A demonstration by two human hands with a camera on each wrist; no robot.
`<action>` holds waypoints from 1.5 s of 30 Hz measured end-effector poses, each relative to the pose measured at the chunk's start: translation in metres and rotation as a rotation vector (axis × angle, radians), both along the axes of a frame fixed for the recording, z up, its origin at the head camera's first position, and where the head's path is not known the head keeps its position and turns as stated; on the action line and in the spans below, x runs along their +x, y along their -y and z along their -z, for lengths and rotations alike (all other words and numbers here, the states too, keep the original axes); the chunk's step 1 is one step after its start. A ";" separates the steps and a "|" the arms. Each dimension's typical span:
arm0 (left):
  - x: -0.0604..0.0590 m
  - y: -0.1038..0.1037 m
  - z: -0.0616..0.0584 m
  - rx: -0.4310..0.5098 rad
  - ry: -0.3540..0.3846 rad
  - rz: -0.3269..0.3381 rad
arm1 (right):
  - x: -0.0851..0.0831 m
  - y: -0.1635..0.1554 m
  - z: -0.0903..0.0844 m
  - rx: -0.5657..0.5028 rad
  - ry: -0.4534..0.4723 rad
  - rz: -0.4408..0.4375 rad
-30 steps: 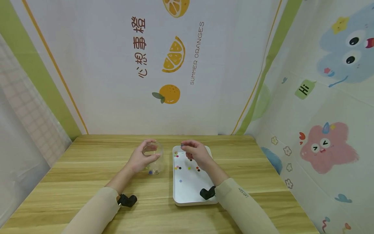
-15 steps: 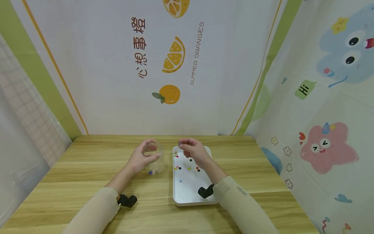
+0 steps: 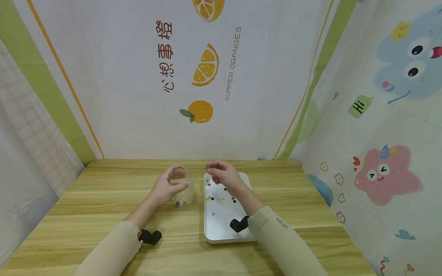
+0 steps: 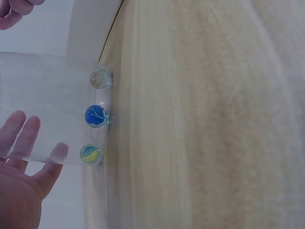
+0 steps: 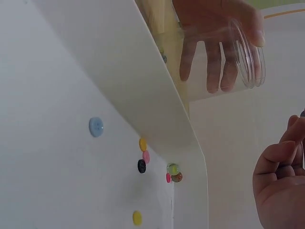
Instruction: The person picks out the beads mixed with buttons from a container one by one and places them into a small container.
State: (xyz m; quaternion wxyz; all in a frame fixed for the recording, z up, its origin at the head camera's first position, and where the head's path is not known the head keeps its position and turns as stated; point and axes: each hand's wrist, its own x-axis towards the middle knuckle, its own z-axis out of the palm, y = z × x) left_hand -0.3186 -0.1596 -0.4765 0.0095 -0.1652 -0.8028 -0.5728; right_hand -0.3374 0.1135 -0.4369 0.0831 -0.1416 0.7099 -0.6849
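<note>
- Left hand (image 3: 165, 188) curls round the clear jar (image 3: 182, 186), upright on the table (image 3: 103, 199) — three marbles (image 4: 95, 116) inside.
- Right hand (image 3: 224, 177) pinches a small dark marble (image 3: 208, 167) above the white tray (image 3: 224, 226) — just right of the jar.

I see a clear, smooth plastic jar (image 3: 181, 183) with glossy walls, gripped in my left hand (image 3: 165, 188). Three glossy glass marbles (image 4: 95, 116) sit inside the jar at its base. Right of the jar, the white tray (image 3: 221, 226) looks smooth, matt plastic; small matt buttons (image 5: 96, 127) lie on it. Table (image 3: 86, 199) is light wood-grain, satin finish. Sleeves (image 3: 110, 251) are beige knit cloth.
</note>
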 end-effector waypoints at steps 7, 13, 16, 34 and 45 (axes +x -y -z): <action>0.000 0.001 0.000 0.009 0.000 0.000 | 0.001 0.009 -0.005 0.009 -0.002 -0.023; 0.001 0.002 0.000 0.016 0.006 -0.005 | 0.004 0.016 -0.010 0.011 -0.007 -0.038; 0.001 0.002 0.000 0.015 0.007 -0.003 | 0.004 0.019 -0.012 0.013 -0.009 -0.047; 0.001 0.001 -0.003 0.013 0.009 0.000 | 0.003 0.036 -0.022 0.040 -0.056 -0.084; 0.002 0.001 -0.004 0.014 0.023 0.004 | 0.005 0.046 -0.026 0.058 -0.077 -0.103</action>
